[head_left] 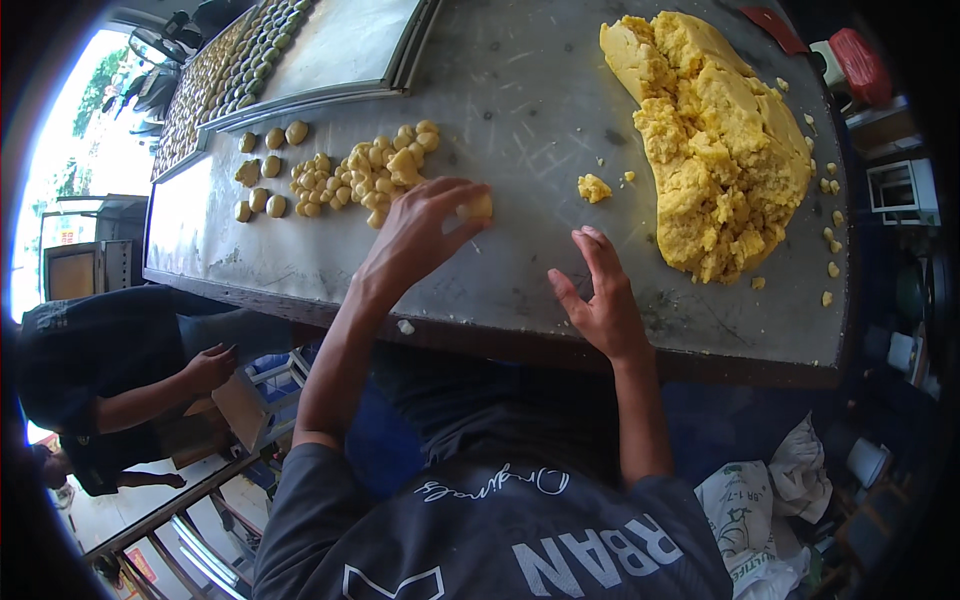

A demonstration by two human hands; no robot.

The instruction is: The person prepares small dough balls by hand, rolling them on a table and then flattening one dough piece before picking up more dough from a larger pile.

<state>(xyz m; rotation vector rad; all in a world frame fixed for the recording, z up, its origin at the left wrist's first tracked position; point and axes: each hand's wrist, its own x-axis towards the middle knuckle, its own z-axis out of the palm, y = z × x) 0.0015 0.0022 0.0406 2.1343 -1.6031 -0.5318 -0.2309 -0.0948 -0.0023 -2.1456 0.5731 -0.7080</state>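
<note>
While left fingers (455, 189) pinch dough (476, 207), right fingers (598, 252) hang parted.

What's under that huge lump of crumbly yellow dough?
The crumbly yellow dough mound sits on a scuffed grey metal tabletop, visible around it. Anything directly underneath is covered and can't be seen.

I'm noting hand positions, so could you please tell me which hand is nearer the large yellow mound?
The right hand: it is lower left of the mound in view, not touching it. The left hand is farther left, curled around a pale piece.
</note>
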